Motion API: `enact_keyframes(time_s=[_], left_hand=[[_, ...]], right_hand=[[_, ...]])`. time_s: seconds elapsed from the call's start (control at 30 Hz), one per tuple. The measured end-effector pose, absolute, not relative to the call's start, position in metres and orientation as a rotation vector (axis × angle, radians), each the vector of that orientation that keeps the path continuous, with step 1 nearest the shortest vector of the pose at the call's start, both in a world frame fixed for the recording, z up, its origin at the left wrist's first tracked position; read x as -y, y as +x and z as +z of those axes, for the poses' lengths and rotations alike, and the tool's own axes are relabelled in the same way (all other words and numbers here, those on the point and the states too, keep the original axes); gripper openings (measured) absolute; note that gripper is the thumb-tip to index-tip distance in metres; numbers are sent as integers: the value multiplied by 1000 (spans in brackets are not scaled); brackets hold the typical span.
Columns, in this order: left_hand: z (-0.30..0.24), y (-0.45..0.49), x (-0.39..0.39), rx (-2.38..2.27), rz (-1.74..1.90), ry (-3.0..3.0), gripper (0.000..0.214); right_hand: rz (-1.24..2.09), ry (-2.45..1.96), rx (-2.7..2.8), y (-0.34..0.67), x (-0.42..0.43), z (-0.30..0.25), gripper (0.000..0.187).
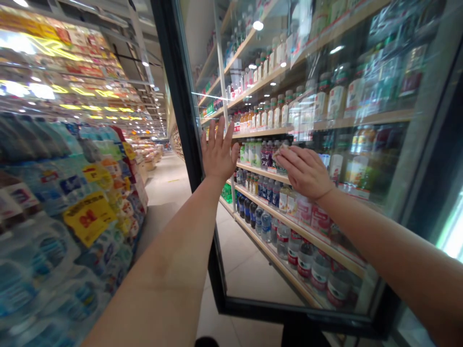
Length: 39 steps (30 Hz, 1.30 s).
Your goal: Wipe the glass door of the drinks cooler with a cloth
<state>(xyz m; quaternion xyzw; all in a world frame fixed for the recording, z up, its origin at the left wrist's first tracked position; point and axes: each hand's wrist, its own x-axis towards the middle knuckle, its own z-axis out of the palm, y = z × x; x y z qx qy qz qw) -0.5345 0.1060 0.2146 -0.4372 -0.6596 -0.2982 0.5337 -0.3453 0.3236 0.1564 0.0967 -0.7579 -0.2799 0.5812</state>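
Observation:
A black-framed glass door (265, 307) stands swung open in front of me. Its pane reflects shelves and lights. My left hand (219, 152) is spread flat with fingers apart at the pane's left side, close to the black frame; it holds nothing. Further right, my right hand (306, 171) lies against the glass with its fingers together. A bit of crumpled pale cloth (281, 150) shows at its fingertips, the rest hidden under the palm. Whether it is cloth or paper is hard to make out.
Shelves of bottled drinks (284, 243) appear in the pane. On the left, stacked packs of bottled water (47, 246) carry a yellow price sign (89, 218). A tiled aisle floor (168, 185) runs away between them. A dark shoe tip (207, 341) shows at the bottom.

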Motion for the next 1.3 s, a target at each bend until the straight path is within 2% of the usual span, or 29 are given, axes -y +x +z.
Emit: enact_keyframes(time_s=[0.1, 0.27, 0.43, 0.63, 0.77, 0.93, 1.1, 1.3], left_hand=[[215, -535, -106, 1579, -687, -1025, 65], [213, -538, -107, 1534, -708, -1029, 63], [214, -536, -106, 1557, -718, -1037, 64], [215, -532, -105, 1604, -732, -1044, 66], [215, -532, -105, 1605, -730, -1049, 66], [215, -530, -105, 1610, -729, -1034, 66], [214, -529, -104, 1604, -709, -1033, 65], [213, -531, -105, 1572, -725, -1032, 64]], right_hand=[[-682, 250, 1795, -345, -322, 156, 61], [-521, 81, 1623, -346, -322, 156, 64], [-684, 256, 1776, -346, -322, 154, 63], [-472, 92, 1686, -347, -324, 153, 67], [-627, 276, 1829, -347, -323, 152, 63], [-550, 88, 1618, -348, -321, 153, 61], [-670, 260, 1742, -348, -323, 152, 61], [-505, 102, 1649, -349, -324, 151, 68]])
